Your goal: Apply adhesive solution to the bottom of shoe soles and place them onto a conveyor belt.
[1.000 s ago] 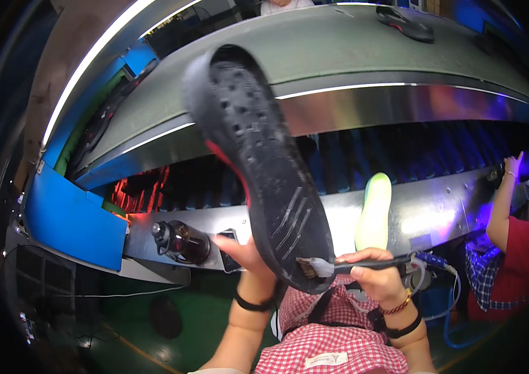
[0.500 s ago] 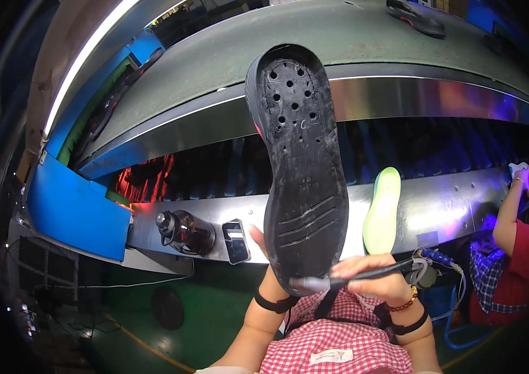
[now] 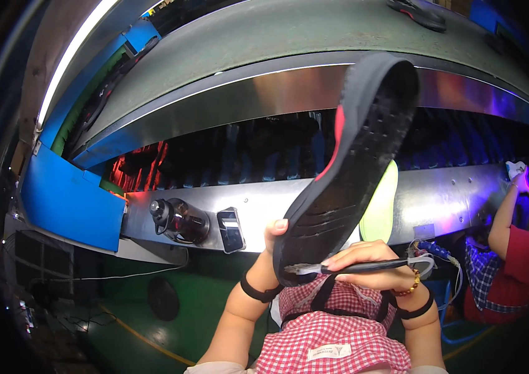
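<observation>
Black, cupped and edged with a red strip, the shoe sole (image 3: pixel 345 187) is held up in the air, slanting from 1 o'clock down to 7 o'clock. The left hand (image 3: pixel 269 252) grips its 7 o'clock end; the thumb shows beside the rim, while the fingers are hidden behind. The right hand (image 3: pixel 367 252), at 3 o'clock from that same end, pinches the dark handle of a brush (image 3: pixel 373 267) between thumb and fingers, its bristles pointing to 9 o'clock and laid on the inner face near the rim.

The step in hand appears to be brushing the inside of this lower end; whether the bristles carry liquid cannot be told. Carrying on calls for the left hand to keep the sole steady and tilted open, and for the right to guide the tip along the curved wall without slipping over the edge.

Behind the sole, toward 4 o'clock, a yellow-green insole (image 3: pixel 381 212) lies partly covered from view on the metal tabletop (image 3: pixel 270 202). A phone (image 3: pixel 232 230) lies toward 8 o'clock, with a dark bottle (image 3: pixel 186 222) just beyond.
</observation>
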